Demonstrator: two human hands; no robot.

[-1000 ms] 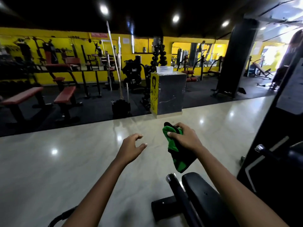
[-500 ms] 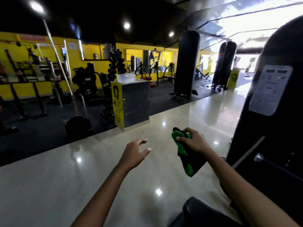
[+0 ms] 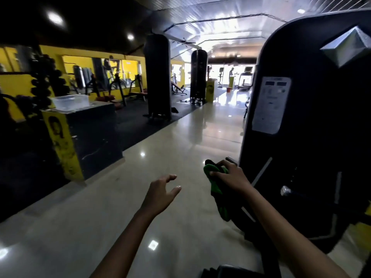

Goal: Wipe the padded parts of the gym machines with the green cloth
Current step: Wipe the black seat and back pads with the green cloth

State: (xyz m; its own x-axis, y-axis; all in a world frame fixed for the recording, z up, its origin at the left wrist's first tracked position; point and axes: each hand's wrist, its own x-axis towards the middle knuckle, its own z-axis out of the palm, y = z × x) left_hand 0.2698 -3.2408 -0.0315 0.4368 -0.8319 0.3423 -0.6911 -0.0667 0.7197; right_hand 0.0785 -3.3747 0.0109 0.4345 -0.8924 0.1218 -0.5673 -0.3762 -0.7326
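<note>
Green cloth (image 3: pixel 215 184) bunched in right hand (image 3: pixel 231 178), fingers curled around it, loose end hanging down, held in air just beside the black machine housing (image 3: pixel 313 137). Left hand (image 3: pixel 160 194) empty, fingers loosely spread, over the glossy floor (image 3: pixel 100 217). Clear plastic tub (image 3: pixel 70 102) on the black-yellow box (image 3: pixel 84 137) at left.

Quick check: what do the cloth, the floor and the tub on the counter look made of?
Cloth: soft green fabric, likely microfibre; it folds and drapes from the right hand.
Floor: polished tile or stone; glossy light reflections.
Tub: translucent plastic.
</note>
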